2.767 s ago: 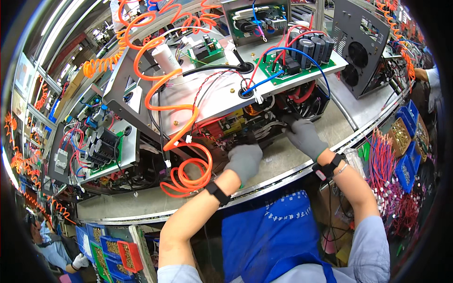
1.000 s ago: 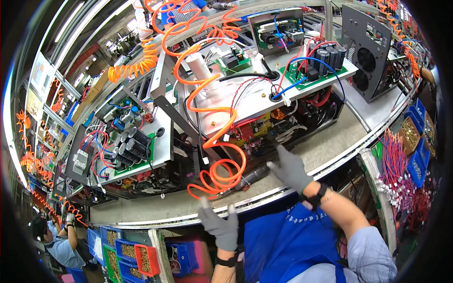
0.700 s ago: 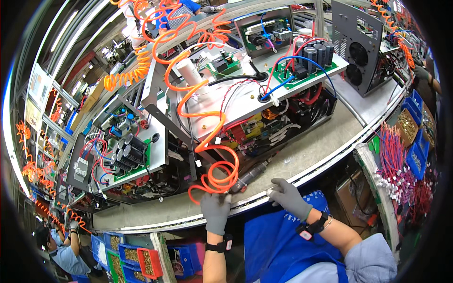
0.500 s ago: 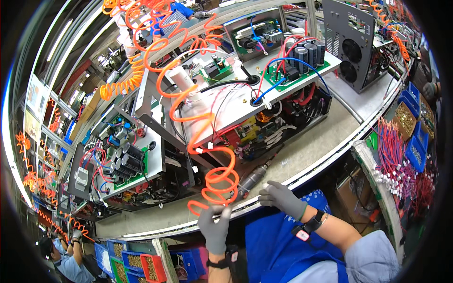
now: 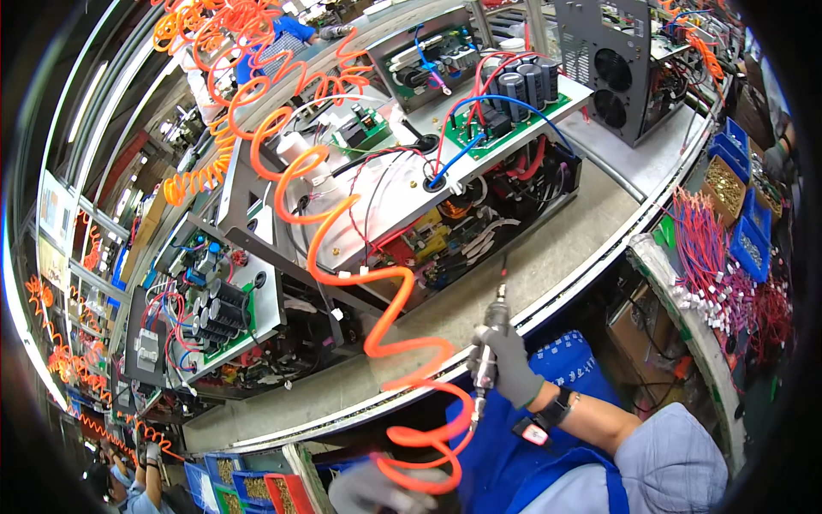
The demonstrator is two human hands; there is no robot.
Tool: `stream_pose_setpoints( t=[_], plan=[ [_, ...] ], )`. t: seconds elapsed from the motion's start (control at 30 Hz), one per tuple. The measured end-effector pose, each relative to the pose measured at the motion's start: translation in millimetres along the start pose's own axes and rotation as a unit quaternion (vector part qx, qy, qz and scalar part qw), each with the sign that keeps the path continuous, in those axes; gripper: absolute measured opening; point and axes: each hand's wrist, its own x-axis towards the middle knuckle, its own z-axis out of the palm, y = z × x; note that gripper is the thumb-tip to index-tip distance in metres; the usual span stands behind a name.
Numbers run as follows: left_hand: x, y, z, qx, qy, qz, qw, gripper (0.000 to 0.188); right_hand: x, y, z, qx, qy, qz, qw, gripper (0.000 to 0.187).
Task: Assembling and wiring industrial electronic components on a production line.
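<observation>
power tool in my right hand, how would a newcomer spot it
Find the long metal bench, then the gloved right grip by its near edge. The power tool is the slim grey cylinder there, straight where the orange hose beside it is coiled.

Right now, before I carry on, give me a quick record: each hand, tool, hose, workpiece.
Right hand: gripping the cylindrical tool
Left hand: blurred, beside low coils of the orange hose; contact unclear
Tool: slim tip out over the bench
Hose: coiled, reaching the tool's near end
Open unit: on the bench, green circuit board on top
</observation>
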Motion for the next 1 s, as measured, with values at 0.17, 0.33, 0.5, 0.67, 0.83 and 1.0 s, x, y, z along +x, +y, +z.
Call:
stream_pose_setpoints(
  t=[0.17,0.33,0.5,0.67,0.83,1.0],
  plan=[
    [-24.7,-14.7,-33.2,0.390,0.622,-0.328,0.595,0.028,-44.8,-27.4,-17.4,-0.078,-0.044,-0.149,0.985,0.041],
    [21.9,-100.9,-87.5,0.515,0.494,-0.294,0.636,0.048,-60.2,-61.1,-43.4,-0.075,0.026,-0.182,0.980,0.033],
    [96.3,-141.2,-125.6,0.610,0.530,-0.161,0.567,0.055,-91.9,-103.9,-84.8,0.036,0.040,-0.186,0.981,0.042],
    [136.1,-156.5,-156.6,0.636,0.584,-0.040,0.504,0.050,-119.6,-156.1,-125.7,0.091,0.095,-0.276,0.952,0.039],
    [151.5,-176.2,-182.5,0.643,0.644,0.048,0.413,0.045,-165.3,-188.2,-152.7,-0.041,0.142,-0.242,0.959,0.036],
    [177.7,-178.4,-159.9,0.657,0.664,0.089,0.345,0.041,-200.2,-211.2,-182.0,-0.143,0.176,-0.243,0.943,0.034]
  ],
)
